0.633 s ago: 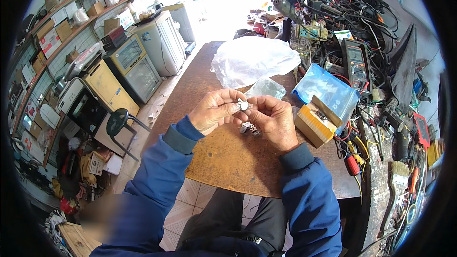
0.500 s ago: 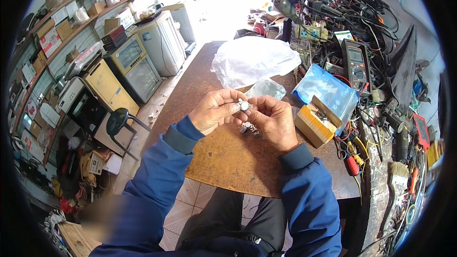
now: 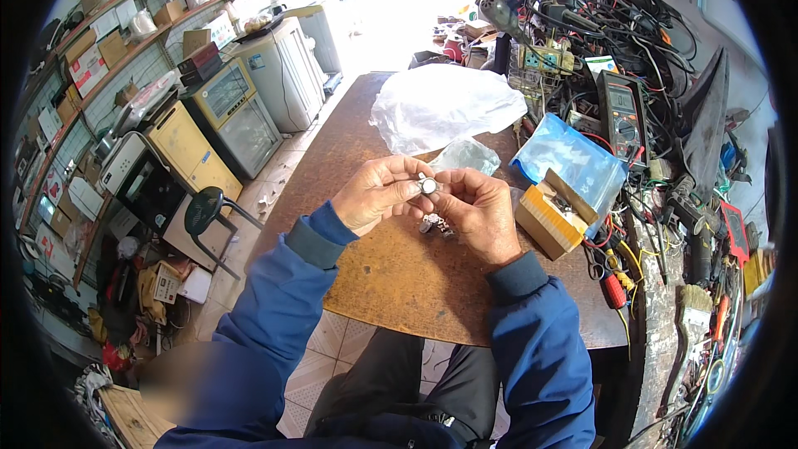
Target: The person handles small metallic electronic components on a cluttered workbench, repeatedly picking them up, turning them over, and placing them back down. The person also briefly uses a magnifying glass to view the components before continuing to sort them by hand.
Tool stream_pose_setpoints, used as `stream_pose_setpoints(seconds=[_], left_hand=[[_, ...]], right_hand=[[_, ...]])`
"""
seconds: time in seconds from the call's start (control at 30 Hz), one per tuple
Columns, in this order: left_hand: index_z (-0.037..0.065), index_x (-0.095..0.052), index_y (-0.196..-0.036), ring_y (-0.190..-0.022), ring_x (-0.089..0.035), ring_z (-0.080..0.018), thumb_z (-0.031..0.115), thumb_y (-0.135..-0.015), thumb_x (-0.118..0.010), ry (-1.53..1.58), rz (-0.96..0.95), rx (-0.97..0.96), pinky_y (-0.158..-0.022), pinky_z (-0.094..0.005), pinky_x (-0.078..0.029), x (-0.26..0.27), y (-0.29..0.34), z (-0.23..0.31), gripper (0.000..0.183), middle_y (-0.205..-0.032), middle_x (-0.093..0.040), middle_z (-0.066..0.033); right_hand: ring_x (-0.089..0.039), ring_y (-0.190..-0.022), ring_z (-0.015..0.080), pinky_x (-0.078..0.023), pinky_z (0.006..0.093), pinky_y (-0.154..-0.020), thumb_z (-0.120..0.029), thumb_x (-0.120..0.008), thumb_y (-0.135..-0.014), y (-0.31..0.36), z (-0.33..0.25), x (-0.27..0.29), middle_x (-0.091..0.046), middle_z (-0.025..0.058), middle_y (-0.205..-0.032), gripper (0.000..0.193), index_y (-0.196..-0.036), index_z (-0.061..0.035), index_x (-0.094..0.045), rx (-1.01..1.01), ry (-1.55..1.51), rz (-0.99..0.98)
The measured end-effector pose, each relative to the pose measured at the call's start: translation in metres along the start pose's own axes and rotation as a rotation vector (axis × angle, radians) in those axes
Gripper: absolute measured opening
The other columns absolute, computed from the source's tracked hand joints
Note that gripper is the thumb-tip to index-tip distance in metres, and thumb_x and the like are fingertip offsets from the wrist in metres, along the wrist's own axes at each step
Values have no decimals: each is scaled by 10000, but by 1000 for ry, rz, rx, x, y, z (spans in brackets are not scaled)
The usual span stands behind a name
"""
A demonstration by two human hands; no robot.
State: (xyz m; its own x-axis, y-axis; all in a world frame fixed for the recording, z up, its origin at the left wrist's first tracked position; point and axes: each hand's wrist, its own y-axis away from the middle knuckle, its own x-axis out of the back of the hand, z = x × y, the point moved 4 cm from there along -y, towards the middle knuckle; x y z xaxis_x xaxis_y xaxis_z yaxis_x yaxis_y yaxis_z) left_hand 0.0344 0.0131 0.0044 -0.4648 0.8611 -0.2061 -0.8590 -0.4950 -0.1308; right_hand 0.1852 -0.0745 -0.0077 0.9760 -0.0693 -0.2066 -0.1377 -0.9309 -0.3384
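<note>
Meeting above the middle of the brown desk [image 3: 391,283], both hands raised slightly off its surface. Pinching a small round silver part [image 3: 428,186] between the fingertips of the left hand [image 3: 378,195] and the right hand [image 3: 474,212], fingers of both curled in and pressed together around it. Sitting at the junction of the two hands, the part at about 2 o'clock from the left palm and at 10 o'clock from the right palm. Lying on the desk directly below the hands, at 6 o'clock from the held part, a small cluster of similar metal pieces [image 3: 436,224]; exact count not discernible.

Resting at 3 o'clock from the right hand, just beside it, an open yellow cardboard box [image 3: 544,229] with small items inside. Lying at 1 o'clock, a blue plastic bag [image 3: 573,162]. Sitting at 12 o'clock, near the fingertips, a small clear plastic bag [image 3: 465,154], and beyond it a large white plastic bag [image 3: 445,104]. Standing at 2 o'clock among tangled wires, a multimeter [image 3: 622,112]. Lying at 4 o'clock along the desk edge, a red-handled tool [image 3: 613,291]. Standing on the floor at 9 o'clock, a dark stool [image 3: 208,212].
</note>
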Motion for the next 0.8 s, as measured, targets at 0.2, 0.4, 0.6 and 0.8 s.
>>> stream_pose_setpoints(seconds=[0.2,0.4,0.6,0.8], left_hand=[[2,-585,-1219,-913,-680,-164,108,-998,-610,-23,-4,-47,-803,-281,-585,0,-1,-1,247,-1029,-681,-102],[9,-598,-1163,-912,-669,-122,90,-972,-651,-87,96,-128,-815,-264,-575,-2,-4,-1,213,-1037,-684,-71],[-4,-605,-1147,-897,-660,-110,31,-945,-667,-146,98,-155,-819,-250,-564,0,-3,-3,214,-1073,-679,-74],[-32,-668,-1066,-884,-657,-114,-27,-925,-640,-227,92,-118,-813,-248,-561,1,-2,-2,144,-1162,-662,-131]], right_hand=[[-667,-805,90,-556,246,-715,36,-668,-924,-1,4,0,-718,52,-890,158,-1081,50,-672,5,-28,14],[-680,-805,96,-562,247,-699,47,-660,-920,0,-4,0,-714,53,-878,196,-1115,59,-652,9,1,66],[-688,-820,101,-570,243,-698,61,-660,-912,-1,0,1,-701,52,-898,196,-1107,63,-651,36,-27,43],[-694,-828,117,-582,251,-717,75,-650,-911,0,-4,1,-699,57,-942,178,-1089,66,-653,57,-29,111]])
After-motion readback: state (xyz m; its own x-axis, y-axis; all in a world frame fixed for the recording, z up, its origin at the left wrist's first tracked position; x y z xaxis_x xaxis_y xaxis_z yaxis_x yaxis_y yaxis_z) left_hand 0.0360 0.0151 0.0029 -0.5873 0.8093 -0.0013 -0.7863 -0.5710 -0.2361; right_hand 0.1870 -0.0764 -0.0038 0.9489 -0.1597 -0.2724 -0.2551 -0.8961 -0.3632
